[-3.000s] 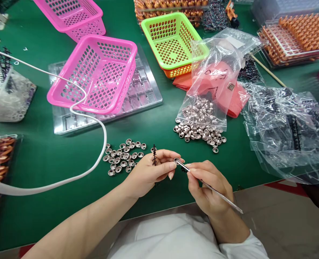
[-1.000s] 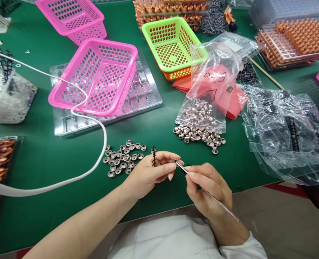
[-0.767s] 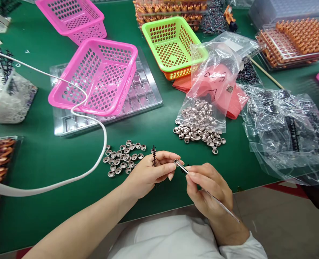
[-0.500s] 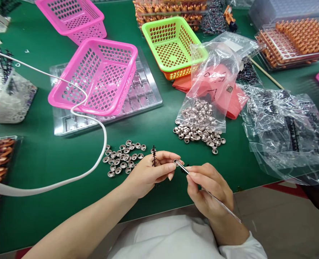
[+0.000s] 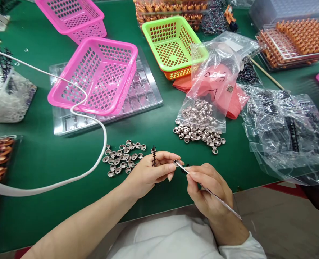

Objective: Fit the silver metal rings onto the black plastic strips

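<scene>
My left hand (image 5: 151, 172) pinches a small silver metal cap (image 5: 177, 163) at its fingertips and also holds a thin black toothed plastic strip (image 5: 154, 155) upright between the fingers. My right hand (image 5: 208, 189) grips slim metal tweezers (image 5: 215, 196); their tips touch the cap held by the left hand. A small black part sits just under the tweezer tips. Left of my left hand lie several loose silver caps (image 5: 123, 157) on the green mat. Further right, more caps (image 5: 198, 131) spill from an open clear bag (image 5: 210, 82).
A white cable (image 5: 94, 118) curves across the mat at left. A pink basket (image 5: 97, 73) rests on a clear tray (image 5: 145, 93); another pink basket (image 5: 73, 16) and a green basket (image 5: 172, 41) stand behind. Crumpled clear bags (image 5: 286, 129) lie right. Orange part trays (image 5: 296, 39) sit far right.
Almost nothing has moved. Both hands stay together at the mat's front edge, with the tweezer tips shifting only slightly against the cap.
</scene>
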`<state>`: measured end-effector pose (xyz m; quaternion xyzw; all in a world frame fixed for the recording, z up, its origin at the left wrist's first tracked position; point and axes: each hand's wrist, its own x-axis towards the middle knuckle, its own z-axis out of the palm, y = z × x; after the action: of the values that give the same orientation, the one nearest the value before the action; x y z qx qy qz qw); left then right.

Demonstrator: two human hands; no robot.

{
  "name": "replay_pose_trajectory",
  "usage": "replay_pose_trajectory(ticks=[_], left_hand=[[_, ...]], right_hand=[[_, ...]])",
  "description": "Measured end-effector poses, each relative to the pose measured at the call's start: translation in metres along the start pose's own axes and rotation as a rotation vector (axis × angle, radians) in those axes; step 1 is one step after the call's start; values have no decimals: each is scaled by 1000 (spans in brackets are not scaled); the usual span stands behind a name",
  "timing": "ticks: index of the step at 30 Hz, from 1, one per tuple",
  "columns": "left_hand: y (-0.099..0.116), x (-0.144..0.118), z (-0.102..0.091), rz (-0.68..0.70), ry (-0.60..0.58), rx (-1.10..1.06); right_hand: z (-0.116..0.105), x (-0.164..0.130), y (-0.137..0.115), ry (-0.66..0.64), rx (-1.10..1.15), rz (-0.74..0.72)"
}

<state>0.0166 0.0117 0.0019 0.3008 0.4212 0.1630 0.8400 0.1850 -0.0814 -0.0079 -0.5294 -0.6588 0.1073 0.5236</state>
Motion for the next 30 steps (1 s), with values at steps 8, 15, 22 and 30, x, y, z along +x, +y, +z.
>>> replay_pose_trajectory(ticks=[8, 15, 22, 30], left_hand=[[-3, 1, -6, 23, 16, 92], [-7, 1, -8, 50, 33, 148], [-6, 1, -7, 38, 15, 132], [-5, 1, -7, 32, 6, 157]], right_hand=[[-1, 0, -1, -24, 2, 28], [0, -6, 6, -24, 41, 0], [-1, -2, 1, -26, 37, 31], [-2, 2, 0, -3, 45, 50]])
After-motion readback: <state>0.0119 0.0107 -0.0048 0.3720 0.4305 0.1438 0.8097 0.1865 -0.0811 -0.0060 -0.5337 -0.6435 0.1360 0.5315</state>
